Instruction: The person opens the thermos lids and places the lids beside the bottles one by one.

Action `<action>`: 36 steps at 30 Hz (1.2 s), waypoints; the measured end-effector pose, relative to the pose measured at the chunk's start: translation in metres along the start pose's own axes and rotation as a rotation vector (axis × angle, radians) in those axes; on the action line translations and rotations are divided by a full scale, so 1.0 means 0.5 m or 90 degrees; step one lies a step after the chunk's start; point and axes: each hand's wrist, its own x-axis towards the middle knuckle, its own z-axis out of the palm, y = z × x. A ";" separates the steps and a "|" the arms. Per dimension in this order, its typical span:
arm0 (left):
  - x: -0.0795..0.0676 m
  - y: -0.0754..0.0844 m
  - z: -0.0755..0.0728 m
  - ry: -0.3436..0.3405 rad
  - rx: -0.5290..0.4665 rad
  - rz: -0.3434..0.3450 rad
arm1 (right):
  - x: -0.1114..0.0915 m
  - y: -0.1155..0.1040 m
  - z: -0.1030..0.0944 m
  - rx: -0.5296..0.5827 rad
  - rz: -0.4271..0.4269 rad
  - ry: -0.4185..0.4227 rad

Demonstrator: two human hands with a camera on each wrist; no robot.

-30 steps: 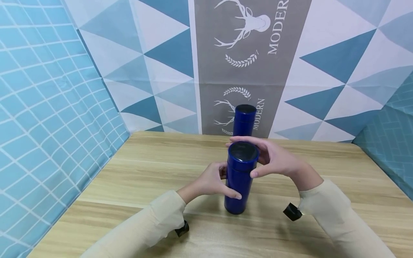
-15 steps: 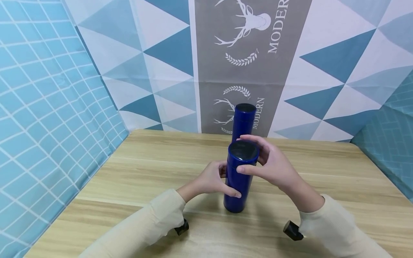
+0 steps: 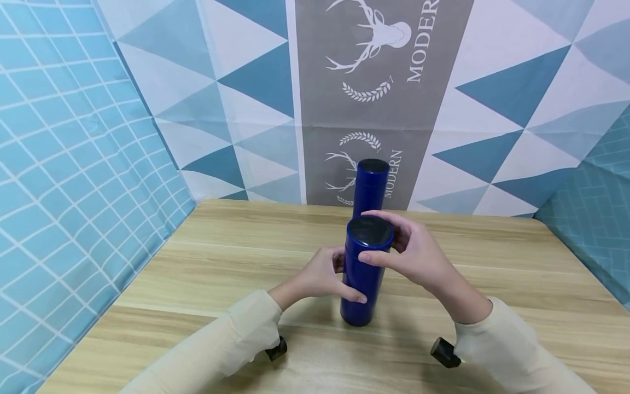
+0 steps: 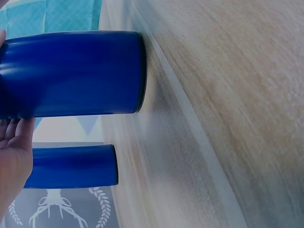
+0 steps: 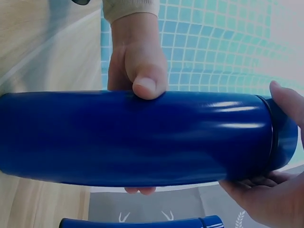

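The person's left hand curls round a glossy blue, black-topped cylindrical bottle, upright well in from the far edge of the wooden worktop, the right hand's bent fingers grip its cap, and turning that, the likely step, calls for steady left fingers.

The table has room at the left and right. The left hand and right hand block the sides of the near bottle, and the far bottle blocks behind.
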 end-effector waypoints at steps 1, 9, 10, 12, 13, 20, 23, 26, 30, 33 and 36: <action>0.000 -0.001 0.000 -0.001 0.000 0.001 | 0.001 0.001 -0.002 0.000 -0.005 -0.006; 0.000 0.001 0.000 0.003 0.000 0.007 | 0.008 0.006 -0.015 0.008 -0.006 -0.046; 0.000 0.002 0.000 0.003 0.000 0.008 | 0.008 0.007 -0.017 0.011 -0.006 -0.052; 0.000 0.002 0.000 0.001 0.000 0.011 | 0.009 0.008 -0.019 0.016 -0.006 -0.061; 0.000 0.002 0.000 0.000 0.000 0.011 | 0.010 0.008 -0.020 0.018 -0.007 -0.066; -0.001 0.001 0.000 -0.001 0.000 0.012 | 0.017 0.015 -0.029 0.029 -0.011 -0.101; -0.001 0.001 0.000 0.000 0.000 0.014 | 0.021 0.018 -0.033 0.039 -0.017 -0.121; -0.001 0.001 0.000 -0.002 -0.006 0.008 | 0.024 0.021 -0.037 0.052 -0.022 -0.140; -0.001 0.001 0.001 -0.002 -0.009 -0.002 | 0.027 0.024 -0.040 0.068 -0.021 -0.156; -0.001 0.001 0.001 -0.001 -0.003 -0.001 | 0.029 0.026 -0.043 0.073 -0.026 -0.166; -0.001 0.000 0.001 -0.002 -0.001 0.004 | 0.033 0.027 -0.046 0.076 -0.037 -0.178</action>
